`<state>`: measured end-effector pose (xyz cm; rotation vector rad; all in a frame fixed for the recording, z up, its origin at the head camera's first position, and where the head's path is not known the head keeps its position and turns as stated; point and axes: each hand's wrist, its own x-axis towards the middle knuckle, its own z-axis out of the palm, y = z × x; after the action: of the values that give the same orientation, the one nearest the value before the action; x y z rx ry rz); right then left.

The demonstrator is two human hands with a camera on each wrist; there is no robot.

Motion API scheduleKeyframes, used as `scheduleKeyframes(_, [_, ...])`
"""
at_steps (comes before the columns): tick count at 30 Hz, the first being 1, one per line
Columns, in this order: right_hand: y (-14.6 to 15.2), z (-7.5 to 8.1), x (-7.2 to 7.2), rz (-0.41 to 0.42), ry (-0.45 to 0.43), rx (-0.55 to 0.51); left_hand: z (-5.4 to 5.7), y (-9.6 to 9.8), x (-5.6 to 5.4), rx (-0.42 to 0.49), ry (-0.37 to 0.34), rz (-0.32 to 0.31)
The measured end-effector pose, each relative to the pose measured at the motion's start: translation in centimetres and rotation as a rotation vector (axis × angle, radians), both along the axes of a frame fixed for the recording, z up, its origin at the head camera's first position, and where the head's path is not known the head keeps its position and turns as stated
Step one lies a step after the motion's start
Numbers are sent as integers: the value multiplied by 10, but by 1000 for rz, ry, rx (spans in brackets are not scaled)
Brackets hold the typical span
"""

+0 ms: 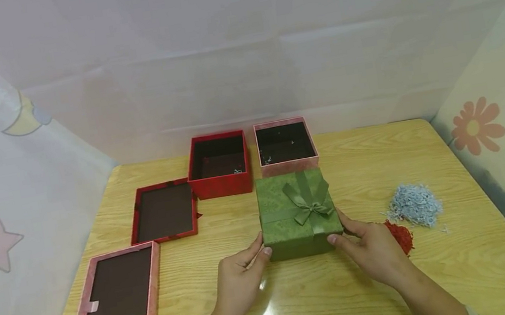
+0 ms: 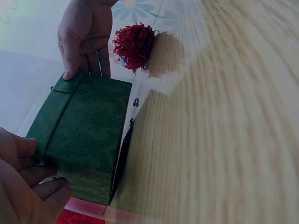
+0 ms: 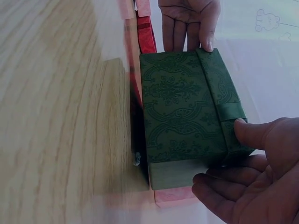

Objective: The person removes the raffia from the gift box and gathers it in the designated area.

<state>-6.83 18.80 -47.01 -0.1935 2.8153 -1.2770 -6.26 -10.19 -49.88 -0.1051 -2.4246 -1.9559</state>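
Observation:
A closed green gift box (image 1: pixel 292 250) with a ribbon bow (image 1: pixel 311 207) on its lid sits low over the middle of the table, in front of the two open boxes. My left hand (image 1: pixel 239 280) grips its left front corner, thumb on the front face and fingers along the side. At the opposite corner my right hand (image 1: pixel 376 248) holds it the same way. Both wrist views show the thumbs pressing the lid's rim, and a dark strip runs under the box's lower edge.
A red open box (image 1: pixel 221 185) and a pink open box (image 1: pixel 291 165) stand behind. At left lie a red lid (image 1: pixel 164 213) and a pink lid (image 1: pixel 122 291), insides up. Blue shredded paper (image 1: pixel 416 204) and red shredded paper (image 1: pixel 401 237) are heaped at right.

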Motion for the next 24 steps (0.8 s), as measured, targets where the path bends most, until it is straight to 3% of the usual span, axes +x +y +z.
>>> scheduleKeyframes(8, [0, 2, 2, 10, 89, 9, 5, 1, 1, 1, 10, 1])
scheduleKeyframes(17, [1, 10, 4, -6, 62, -21, 14, 1, 2, 8, 46, 1])
scheduleKeyframes(24, [1, 13, 3, 21, 176, -30, 21, -4, 1, -29, 120, -3])
